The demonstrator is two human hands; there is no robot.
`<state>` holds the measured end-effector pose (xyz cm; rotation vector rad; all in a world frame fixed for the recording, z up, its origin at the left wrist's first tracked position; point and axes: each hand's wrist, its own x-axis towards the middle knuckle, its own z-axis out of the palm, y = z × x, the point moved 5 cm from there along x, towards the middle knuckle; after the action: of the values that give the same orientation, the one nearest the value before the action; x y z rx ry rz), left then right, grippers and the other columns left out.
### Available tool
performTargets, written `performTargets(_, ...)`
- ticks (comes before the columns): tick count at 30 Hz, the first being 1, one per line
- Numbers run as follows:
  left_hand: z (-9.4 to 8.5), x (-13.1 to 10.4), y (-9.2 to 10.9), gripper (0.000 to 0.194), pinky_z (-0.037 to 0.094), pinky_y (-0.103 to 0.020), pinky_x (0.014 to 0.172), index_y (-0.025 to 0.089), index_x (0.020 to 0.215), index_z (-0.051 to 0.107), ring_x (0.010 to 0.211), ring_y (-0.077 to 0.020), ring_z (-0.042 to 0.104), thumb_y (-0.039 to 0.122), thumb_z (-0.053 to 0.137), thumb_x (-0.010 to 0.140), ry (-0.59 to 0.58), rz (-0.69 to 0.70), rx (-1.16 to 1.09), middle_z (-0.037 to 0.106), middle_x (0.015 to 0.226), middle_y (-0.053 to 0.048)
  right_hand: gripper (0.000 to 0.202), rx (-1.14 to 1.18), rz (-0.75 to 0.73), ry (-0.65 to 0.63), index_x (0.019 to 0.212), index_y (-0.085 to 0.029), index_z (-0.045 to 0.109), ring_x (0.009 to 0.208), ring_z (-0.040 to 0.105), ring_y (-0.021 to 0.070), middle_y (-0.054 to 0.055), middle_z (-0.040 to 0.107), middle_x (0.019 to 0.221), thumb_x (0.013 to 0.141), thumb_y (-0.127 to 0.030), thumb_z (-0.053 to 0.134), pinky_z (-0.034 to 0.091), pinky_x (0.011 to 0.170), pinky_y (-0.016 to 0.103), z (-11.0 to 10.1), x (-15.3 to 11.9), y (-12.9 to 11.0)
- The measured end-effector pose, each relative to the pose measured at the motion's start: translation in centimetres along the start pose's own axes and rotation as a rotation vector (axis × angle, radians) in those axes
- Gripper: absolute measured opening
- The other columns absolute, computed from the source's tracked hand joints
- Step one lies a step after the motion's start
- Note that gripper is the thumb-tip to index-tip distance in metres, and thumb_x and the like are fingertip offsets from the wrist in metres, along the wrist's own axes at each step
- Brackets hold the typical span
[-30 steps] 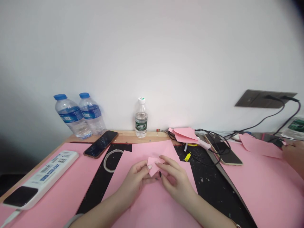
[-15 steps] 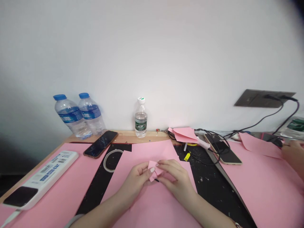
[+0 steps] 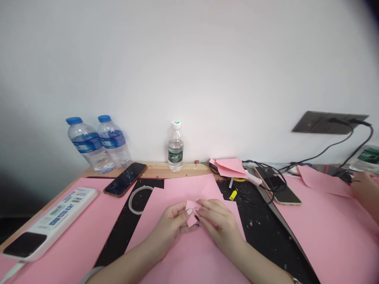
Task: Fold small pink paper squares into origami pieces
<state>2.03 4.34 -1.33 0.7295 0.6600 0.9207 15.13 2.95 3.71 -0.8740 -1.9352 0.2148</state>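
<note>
A small folded piece of pink paper [image 3: 191, 204] is held up between both hands, just above larger pink sheets [image 3: 189, 185] on the black mat. On its left side, my left hand [image 3: 173, 221] pinches it, the thumb lying on its face. From the right, my right hand [image 3: 220, 221] closes thumb and fingers on its other edge; a dark nail shows at the paper's middle. The fingers cover much of the paper, so its full folded shape is hidden.
Behind stand a small water bottle [image 3: 175, 152] and two tilted blue-capped bottles [image 3: 89, 144]. Left lie a phone [image 3: 126, 179] and a white power bank [image 3: 56, 221]. To the right are folded pink paper [image 3: 229, 167], cables [image 3: 274, 173], another phone [image 3: 284, 191] and another person's hand [image 3: 365, 189].
My right thumb has moved up from below the paper onto its middle, and the left fingertips now show under it. The other person's hand at far right has shifted slightly.
</note>
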Motion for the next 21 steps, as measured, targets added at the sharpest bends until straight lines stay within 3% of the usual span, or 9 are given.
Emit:
performTargets(6, 0.3, -0.1, 0.6, 0.02, 0.047, -0.038, 0.084, 0.016, 0.095, 0.068, 0.087, -0.0211, 0.061, 0.03, 0.063, 0.081, -0.028, 0.074, 0.051, 0.068, 0.091, -0.008, 0.031, 0.018, 0.122, -0.05, 0.107, -0.024, 0.064, 0.096, 0.062, 0.027, 0.01, 0.067, 0.11, 0.077, -0.015, 0.066, 0.054, 0.082, 0.041, 0.0, -0.3, 0.6)
performTargets(9, 0.3, -0.1, 0.9, 0.025, 0.047, -0.038, 0.086, 0.017, 0.103, 0.066, 0.097, -0.024, 0.06, 0.031, 0.06, 0.083, 0.006, 0.117, 0.08, 0.067, 0.103, -0.011, 0.04, 0.073, 0.3, -0.038, 0.116, -0.022, 0.057, 0.082, 0.064, 0.0227, 0.01, 0.067, 0.103, 0.076, -0.018, 0.065, 0.056, 0.073, 0.037, -0.1, -0.4, 1.4)
performTargets(12, 0.0, -0.1, 0.9, 0.028, 0.05, -0.039, 0.081, 0.018, 0.106, 0.063, 0.097, -0.0252, 0.062, 0.034, 0.058, 0.084, 0.06, 0.087, 0.107, 0.065, 0.109, -0.011, 0.031, 0.148, 0.487, -0.029, 0.107, -0.02, 0.059, 0.065, 0.061, 0.0163, 0.006, 0.064, 0.091, 0.077, -0.018, 0.063, 0.054, 0.06, 0.029, 0.0, -0.5, 2.2)
performTargets(16, -0.2, -0.1, 0.9, 0.03, 0.052, -0.038, 0.075, 0.018, 0.105, 0.063, 0.091, -0.0251, 0.064, 0.037, 0.058, 0.083, 0.11, 0.061, 0.207, 0.066, 0.109, -0.011, 0.008, 0.211, 0.447, -0.017, 0.08, -0.02, 0.06, 0.077, 0.06, 0.0185, 0.007, 0.06, 0.093, 0.075, -0.013, 0.061, 0.049, 0.056, 0.026, 0.1, -0.2, 2.0)
performTargets(21, 0.0, -0.2, 0.8, 0.034, 0.052, -0.036, 0.078, 0.02, 0.114, 0.062, 0.095, -0.0241, 0.062, 0.037, 0.056, 0.085, 0.054, 0.101, 0.328, 0.064, 0.114, -0.01, 0.018, 0.234, 0.412, -0.086, 0.078, -0.02, 0.063, 0.085, 0.059, 0.0199, 0.008, 0.058, 0.101, 0.076, -0.006, 0.053, 0.049, 0.062, 0.027, 0.4, -0.3, 1.7)
